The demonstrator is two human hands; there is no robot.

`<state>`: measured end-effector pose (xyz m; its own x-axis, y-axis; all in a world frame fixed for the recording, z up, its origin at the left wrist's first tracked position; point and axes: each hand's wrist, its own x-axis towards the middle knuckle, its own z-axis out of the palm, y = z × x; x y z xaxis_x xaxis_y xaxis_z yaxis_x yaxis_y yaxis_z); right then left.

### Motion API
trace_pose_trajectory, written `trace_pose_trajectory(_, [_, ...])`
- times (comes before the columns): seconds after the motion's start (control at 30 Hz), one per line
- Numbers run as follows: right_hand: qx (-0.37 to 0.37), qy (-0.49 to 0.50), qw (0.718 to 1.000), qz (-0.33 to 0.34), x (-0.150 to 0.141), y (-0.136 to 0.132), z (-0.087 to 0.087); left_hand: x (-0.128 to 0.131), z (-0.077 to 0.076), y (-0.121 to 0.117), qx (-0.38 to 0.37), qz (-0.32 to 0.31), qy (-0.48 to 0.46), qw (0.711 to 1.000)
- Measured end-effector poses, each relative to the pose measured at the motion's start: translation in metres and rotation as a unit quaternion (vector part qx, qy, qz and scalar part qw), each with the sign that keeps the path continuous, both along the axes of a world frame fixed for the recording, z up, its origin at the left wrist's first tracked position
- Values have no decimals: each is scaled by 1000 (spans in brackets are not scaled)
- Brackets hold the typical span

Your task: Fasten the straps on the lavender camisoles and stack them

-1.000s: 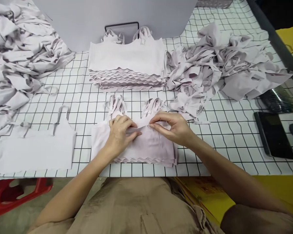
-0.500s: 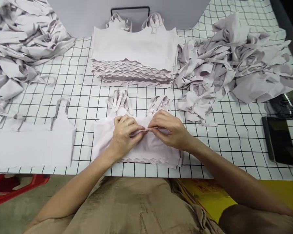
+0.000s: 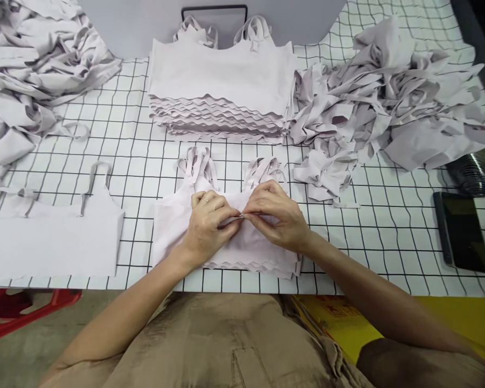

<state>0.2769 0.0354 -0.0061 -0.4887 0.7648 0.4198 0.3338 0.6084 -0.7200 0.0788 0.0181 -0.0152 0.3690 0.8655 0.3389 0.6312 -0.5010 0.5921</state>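
A small stack of pale lilac strap tops (image 3: 262, 258) lies at the table's near edge, straps pointing away from me. My left hand (image 3: 208, 223) and my right hand (image 3: 277, 215) rest on top of it, fingertips meeting at the middle of the neckline. Both hands are closed in a pinch on the top garment's edge; a small thin metal item shows between the fingertips, too small to name. A ring is on my left hand.
A taller neat stack of the same tops (image 3: 222, 91) stands behind. Crumpled heaps lie at the left (image 3: 28, 70) and right (image 3: 388, 102). One single top (image 3: 52, 237) lies flat at the near left. A black phone (image 3: 461, 231) sits at the right. A red stool (image 3: 20, 310) is below the table's edge.
My hands have drawn closer together on the neckline of the top garment, fingertips now touching. The view has shifted slightly; the stacks have not moved.
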Motion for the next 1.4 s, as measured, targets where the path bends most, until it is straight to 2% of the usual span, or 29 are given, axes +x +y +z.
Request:
trace_pose_trajectory(0.17, [16,-1,1000,6,0,0,0,0,1,0,1,-3,-21,1000])
trace_pose_trajectory(0.43, [47,-40,998,22,3,4,1,-2,2,1,-35,-8,-12,999])
trace_pose_trajectory(0.53, [68,-97,991,53,3,5,6,-3,2,0,-29,-16,-21,999])
trace_pose_trajectory(0.67, [72,-215,968,107,4,8,22,-4,4,-1,-50,-17,-30,998])
trace_pose_trajectory(0.73, [40,-253,957,136,9,16,32,-4,8,0,-82,-24,-17,996])
trace_pose_trajectory(0.83, [-43,-273,950,147,23,44,49,-3,15,4,-145,-43,23,988])
trace_pose_trajectory(0.97, [-95,-273,954,83,41,88,70,-1,26,11,-206,-59,76,974])
trace_pose_trajectory(1.07, [-100,-280,954,27,44,109,73,-1,30,15,-221,-80,112,966])
trace_pose_trajectory(1.17, [-108,-281,953,-7,41,122,66,2,27,18,-217,-89,145,961])
trace_pose_trajectory(1.27, [-120,-288,950,-28,41,126,59,4,21,18,-189,-70,150,968])
trace_pose_trajectory(1.33, [-110,-282,952,-32,43,117,59,-1,20,12,-122,-48,134,982])
trace_pose_trajectory(1.4, [-68,-273,958,-60,46,92,58,-14,23,0,-19,-25,108,994])
